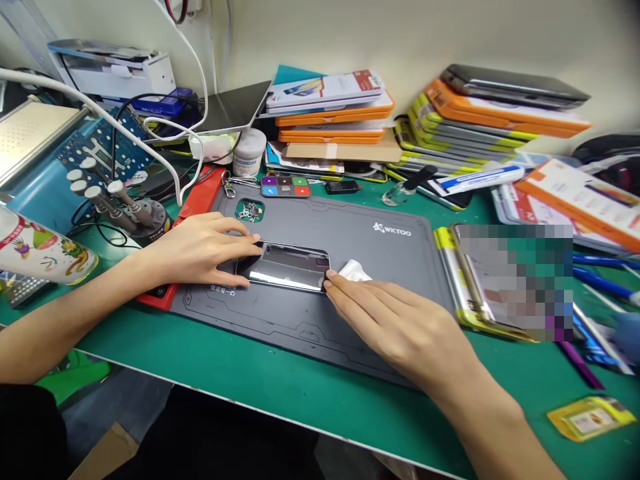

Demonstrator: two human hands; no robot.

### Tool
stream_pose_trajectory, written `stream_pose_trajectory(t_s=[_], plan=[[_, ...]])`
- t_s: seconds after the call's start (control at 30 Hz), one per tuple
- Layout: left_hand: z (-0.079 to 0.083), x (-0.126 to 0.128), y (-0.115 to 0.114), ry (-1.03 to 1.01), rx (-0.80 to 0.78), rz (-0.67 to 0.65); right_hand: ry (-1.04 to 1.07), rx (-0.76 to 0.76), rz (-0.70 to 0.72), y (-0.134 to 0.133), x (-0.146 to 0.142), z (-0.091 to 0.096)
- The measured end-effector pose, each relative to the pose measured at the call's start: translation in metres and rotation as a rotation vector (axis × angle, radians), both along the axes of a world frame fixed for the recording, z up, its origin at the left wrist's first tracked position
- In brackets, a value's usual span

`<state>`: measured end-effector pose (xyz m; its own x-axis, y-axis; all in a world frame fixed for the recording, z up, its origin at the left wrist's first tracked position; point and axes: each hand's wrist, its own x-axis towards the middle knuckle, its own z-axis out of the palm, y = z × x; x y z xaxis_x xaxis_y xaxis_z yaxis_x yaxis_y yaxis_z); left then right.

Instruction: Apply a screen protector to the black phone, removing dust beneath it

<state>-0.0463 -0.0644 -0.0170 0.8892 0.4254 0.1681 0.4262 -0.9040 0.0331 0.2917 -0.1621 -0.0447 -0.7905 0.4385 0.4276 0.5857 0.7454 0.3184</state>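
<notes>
A smartphone [285,268] with a dark, glossy, reflective face lies flat on the grey work mat [320,333]. My left hand [205,250] spans its left end, fingertips along the far edge and thumb at the near edge. My right hand [395,313] is closed, its fingertips pressed together on the phone's right end. Beside those fingers is a crumpled white tissue [354,271]; whether they touch it, I cannot tell. Small metal parts [249,211] sit in a recess at the mat's upper left.
Stacked orange and white boxes [330,113] stand at the back. A small glass bottle [400,191] sits behind the mat. At left are a screwdriver stand [130,210] and a patterned cup [45,247]. Yellow-edged packages [465,280] lie right of the mat.
</notes>
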Motion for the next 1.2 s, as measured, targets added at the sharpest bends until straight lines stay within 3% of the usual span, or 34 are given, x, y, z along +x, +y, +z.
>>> stream_pose_trajectory(t_s=[0.4, 0.9, 1.2], plan=[[-0.0023, -0.0009, 0.0034, -0.055, -0.07, -0.013, 0.041, -0.052, -0.031, -0.0005, 0.0019, -0.0045], [-0.0031, -0.0004, 0.0025, -0.074, -0.077, -0.008, 0.046, 0.001, -0.02, 0.0013, -0.0026, 0.0002], [-0.004, -0.0012, 0.0037, -0.093, 0.019, -0.063, 0.076, -0.013, -0.031, -0.0005, -0.0013, -0.0009]])
